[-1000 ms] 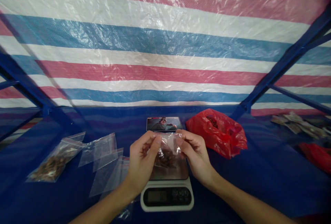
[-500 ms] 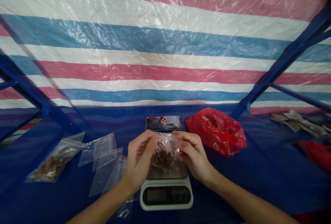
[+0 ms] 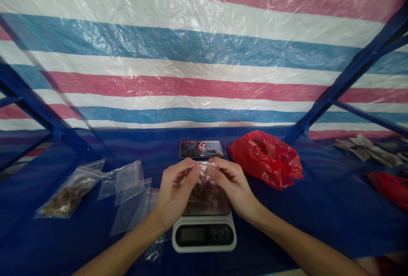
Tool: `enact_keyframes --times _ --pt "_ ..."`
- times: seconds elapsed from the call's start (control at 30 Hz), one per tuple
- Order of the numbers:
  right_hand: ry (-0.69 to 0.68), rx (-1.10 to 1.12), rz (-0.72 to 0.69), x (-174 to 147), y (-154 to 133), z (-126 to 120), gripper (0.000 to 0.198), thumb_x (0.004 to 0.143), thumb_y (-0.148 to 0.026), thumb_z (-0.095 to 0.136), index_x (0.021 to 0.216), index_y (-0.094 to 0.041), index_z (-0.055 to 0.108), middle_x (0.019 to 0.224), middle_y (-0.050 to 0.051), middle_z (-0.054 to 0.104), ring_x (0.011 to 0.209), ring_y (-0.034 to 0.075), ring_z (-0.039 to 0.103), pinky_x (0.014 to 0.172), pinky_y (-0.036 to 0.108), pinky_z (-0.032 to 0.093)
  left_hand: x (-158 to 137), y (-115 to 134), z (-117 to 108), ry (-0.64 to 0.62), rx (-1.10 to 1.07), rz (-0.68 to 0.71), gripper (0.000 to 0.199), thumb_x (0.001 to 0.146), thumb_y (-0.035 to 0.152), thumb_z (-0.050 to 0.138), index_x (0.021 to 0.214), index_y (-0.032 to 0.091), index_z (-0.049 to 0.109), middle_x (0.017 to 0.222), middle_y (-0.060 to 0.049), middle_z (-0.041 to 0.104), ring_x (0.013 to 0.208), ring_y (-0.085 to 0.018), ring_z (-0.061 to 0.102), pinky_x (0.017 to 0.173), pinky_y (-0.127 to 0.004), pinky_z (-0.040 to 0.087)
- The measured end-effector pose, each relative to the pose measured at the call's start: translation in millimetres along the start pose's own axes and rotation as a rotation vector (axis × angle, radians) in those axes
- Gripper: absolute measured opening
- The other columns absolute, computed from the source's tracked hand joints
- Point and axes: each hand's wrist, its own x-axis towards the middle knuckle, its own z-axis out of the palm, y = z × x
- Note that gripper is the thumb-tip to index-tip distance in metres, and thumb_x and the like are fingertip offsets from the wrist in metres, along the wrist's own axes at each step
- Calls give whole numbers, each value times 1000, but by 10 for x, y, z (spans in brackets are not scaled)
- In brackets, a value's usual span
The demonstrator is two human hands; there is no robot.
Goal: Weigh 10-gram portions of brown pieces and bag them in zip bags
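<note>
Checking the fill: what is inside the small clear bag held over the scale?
Brown bits show through the small clear bag, pinched by the left hand and right hand. Fingers cover its edges; what the bits are cannot be told.

Phone (image 3: pixel 201 149) at 12 o'clock, red bag (image 3: pixel 266 159) 2 o'clock, empty zip bags (image 3: pixel 126 182) 9 o'clock, filled pouch (image 3: pixel 68 191) beyond, possibly dried bits.

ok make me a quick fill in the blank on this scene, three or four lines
1. Both hands, left hand and right hand, hold a small clear bag above the ____.
2. The crumpled bag to the right of the phone is ____ in colour.
3. The filled clear bag lies far to the ____ of the scale.
4. The phone lies ____ the hands, toward the striped tarp.

Missing words: scale; red; left; beyond
</note>
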Motion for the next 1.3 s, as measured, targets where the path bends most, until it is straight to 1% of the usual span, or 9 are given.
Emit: enact_keyframes --times 0.1,0.17,0.27,0.37,0.67,0.83,1.03,1.17,1.3 --pt "9 -29 -28 -41 -8 -22 30 99 -35 66 75 -18 64 72 -1 56 66 13 50 62 25 40 -45 6 -1 -24 33 24 33 103 38 62 80 16 72 74 -2 66 68 -13 59 62 -20 47" --pt "3 -81 -92 -80 -11 -24 31 99 -32 64 72 -18 62 70 -1 55 66 13 50 61 25 38 -85 2 4 -42 86 85 34 103 36 60 77 17 70 74 -2 67 68 -13 60 65 -21 48" --pt "-56 -187 -227 -141 -9 -6 40 101 -33 60 64 -19 50 63 -3 44 59 12 41 56 26 30 -134 -2 21 -93 161 202 35 104 31 57 73 18 68 70 -2 66 65 -13 60 65 -22 47" --pt "-79 -222 -257 -174 -11 16 44 103 -33 57 64 -20 44 61 -4 37 56 11 35 53 27 25 -142 4 34 -123 189 253 35 104 28 56 72 18 66 65 -1 62 63 -13 59 65 -22 47" --pt "-137 -126 -58 -93 -62 -47 47 104 -46 58 66 -20 50 67 -3 43 63 12 40 59 27 32 -78 24 34 -99 142 159 32 104 30 58 78 17 70 71 -1 67 65 -12 59 64 -20 46" --pt "-134 -75 -42 -41 -67 -45 40 103 -49 61 77 -19 59 71 -2 52 65 12 46 59 25 37 -63 -10 -22 -141 164 143 30 104 31 59 80 16 71 74 -2 67 69 -13 59 68 -22 47" --pt "-142 -148 -69 15 -164 -137 36 100 -44 68 77 -17 65 67 -1 60 59 11 51 56 24 41 -53 0 -83 -135 159 98 33 104 37 60 82 16 74 73 -1 68 68 -13 61 66 -22 47" --pt "-128 -160 -85 78 -239 -262 30 95 -42 76 77 -18 71 60 -2 61 49 10 48 49 25 38 -44 51 -92 -119 155 100 32 104 37 61 87 19 80 81 -2 75 74 -15 67 71 -23 49" --pt "-15 -216 -128 140 -295 -346 40 86 -46 83 64 -18 66 55 -2 55 48 10 42 46 25 32 -9 101 -113 -147 137 60 35 106 40 57 94 19 83 88 -5 79 81 -19 71 80 -27 52"
